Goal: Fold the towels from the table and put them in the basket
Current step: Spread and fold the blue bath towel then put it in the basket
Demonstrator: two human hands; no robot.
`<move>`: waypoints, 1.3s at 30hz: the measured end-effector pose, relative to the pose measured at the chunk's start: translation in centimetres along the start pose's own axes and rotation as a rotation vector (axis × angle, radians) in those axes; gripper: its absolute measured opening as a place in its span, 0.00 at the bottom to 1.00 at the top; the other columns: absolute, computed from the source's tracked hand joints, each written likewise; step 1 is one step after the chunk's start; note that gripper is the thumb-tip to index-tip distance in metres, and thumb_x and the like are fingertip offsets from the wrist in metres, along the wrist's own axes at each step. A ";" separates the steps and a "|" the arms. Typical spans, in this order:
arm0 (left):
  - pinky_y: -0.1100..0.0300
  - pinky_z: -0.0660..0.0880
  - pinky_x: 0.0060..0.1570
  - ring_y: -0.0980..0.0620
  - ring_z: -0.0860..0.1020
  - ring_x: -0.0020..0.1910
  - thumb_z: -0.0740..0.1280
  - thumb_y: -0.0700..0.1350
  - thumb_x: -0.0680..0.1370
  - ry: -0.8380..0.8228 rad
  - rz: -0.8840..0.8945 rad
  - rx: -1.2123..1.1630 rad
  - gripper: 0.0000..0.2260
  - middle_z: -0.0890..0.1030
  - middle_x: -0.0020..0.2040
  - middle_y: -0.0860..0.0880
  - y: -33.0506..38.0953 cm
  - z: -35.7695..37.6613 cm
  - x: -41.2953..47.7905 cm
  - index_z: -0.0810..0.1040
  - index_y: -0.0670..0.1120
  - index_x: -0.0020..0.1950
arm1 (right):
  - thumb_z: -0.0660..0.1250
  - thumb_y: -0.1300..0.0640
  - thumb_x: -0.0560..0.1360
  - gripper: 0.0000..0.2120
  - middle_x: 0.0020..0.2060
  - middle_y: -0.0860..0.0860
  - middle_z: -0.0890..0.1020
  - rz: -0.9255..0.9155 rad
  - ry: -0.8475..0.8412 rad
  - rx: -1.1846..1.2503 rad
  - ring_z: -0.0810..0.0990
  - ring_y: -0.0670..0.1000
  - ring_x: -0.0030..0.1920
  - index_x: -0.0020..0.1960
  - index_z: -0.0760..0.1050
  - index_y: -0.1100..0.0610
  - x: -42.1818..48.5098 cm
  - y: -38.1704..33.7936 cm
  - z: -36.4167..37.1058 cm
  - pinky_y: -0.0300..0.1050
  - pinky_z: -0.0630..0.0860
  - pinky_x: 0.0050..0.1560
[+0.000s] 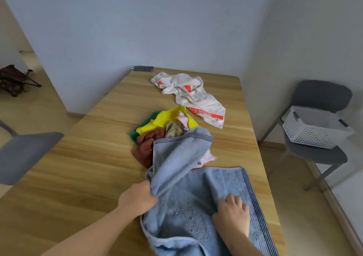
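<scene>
The blue towel lies half spread at the near edge of the table, its far end draped over the coloured pile. Left hand grips a bunched fold. Right hand rests on the towel, fingers bent; pinch unclear. Judged step: spreading before folding. Next: pull the far end clear.
</scene>
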State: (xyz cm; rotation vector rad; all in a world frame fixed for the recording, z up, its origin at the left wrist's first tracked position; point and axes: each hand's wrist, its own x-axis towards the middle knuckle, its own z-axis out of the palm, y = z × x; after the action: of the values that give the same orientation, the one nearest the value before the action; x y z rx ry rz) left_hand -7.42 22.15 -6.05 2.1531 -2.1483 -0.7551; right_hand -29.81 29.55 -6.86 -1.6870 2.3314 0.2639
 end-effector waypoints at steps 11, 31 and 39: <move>0.54 0.72 0.59 0.49 0.69 0.67 0.66 0.45 0.76 0.177 0.395 -0.023 0.32 0.53 0.75 0.51 3.4 0.7 2.7 0.53 0.58 0.75 | 0.60 0.48 0.76 0.29 0.70 0.46 0.62 -0.281 -0.256 0.130 0.58 0.54 0.70 0.74 0.54 0.41 0.5 -3.4 0.3 0.53 0.61 0.68; 0.50 0.66 0.63 0.41 0.66 0.65 0.61 0.61 0.73 0.072 -0.628 -0.120 0.29 0.68 0.65 0.42 -10.1 -1.5 -1.0 0.66 0.46 0.68 | 0.59 0.51 0.76 0.24 0.70 0.46 0.59 -0.090 0.005 0.072 0.59 0.52 0.70 0.70 0.58 0.47 0.1 -5.2 1.1 0.50 0.62 0.65; 0.50 0.60 0.70 0.45 0.56 0.74 0.65 0.44 0.76 0.081 0.212 0.415 0.36 0.51 0.76 0.51 -5.4 0.0 -2.0 0.48 0.60 0.76 | 0.61 0.50 0.74 0.19 0.71 0.38 0.58 -0.319 -0.132 0.209 0.60 0.48 0.69 0.64 0.65 0.42 -0.6 -4.5 1.0 0.51 0.65 0.64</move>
State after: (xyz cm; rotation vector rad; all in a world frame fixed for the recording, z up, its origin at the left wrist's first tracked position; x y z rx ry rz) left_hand -2.27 24.38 -7.23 2.0151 -2.6181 -0.2176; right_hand -25.28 28.96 -7.62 -1.8381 1.8886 0.0645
